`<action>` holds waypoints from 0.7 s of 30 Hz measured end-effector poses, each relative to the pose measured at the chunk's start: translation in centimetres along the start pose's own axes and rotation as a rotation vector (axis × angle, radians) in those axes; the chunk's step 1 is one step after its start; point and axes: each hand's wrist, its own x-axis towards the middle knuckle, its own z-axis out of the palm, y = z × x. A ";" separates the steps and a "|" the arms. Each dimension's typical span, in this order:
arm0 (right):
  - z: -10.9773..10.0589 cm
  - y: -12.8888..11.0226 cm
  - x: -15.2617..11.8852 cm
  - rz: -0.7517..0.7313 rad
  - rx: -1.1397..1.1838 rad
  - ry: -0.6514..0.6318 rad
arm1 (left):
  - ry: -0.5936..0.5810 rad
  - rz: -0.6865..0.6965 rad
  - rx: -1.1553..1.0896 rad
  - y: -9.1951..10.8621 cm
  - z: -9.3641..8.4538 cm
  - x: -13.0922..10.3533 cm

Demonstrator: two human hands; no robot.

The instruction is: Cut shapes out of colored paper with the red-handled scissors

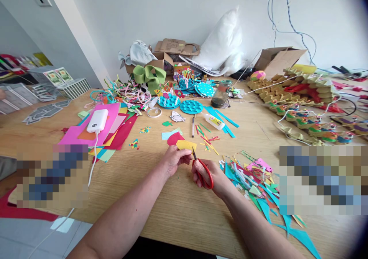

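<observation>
The worktop (172,213) is stretching as bare wood toward its near edge, with paper scraps (263,209) crowding the right side, while at the far right egg cartons (267,89) are carrying small painted figures (308,126), a cardboard box (273,64) behind them is hiding its contents, and a glass jar (222,93) is holding something dark. Above that bare stretch, the right hand (206,172) is gripping red-handled scissors (211,179) with its fingers curled round the handles, and the left hand (174,162) is pinching yellow paper (186,144), its fingers nearly closed, just beside the blades.
</observation>
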 end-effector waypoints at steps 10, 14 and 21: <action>-0.1 0.4 0.1 -0.012 0.020 -0.001 | -0.009 -0.013 -0.011 0.2 0.0 0.1; -0.1 0.4 0.1 -0.004 0.026 0.010 | -0.015 -0.012 -0.014 0.2 0.0 0.1; -0.1 0.2 0.1 0.008 0.016 0.008 | -0.026 -0.009 0.004 0.1 -0.1 0.1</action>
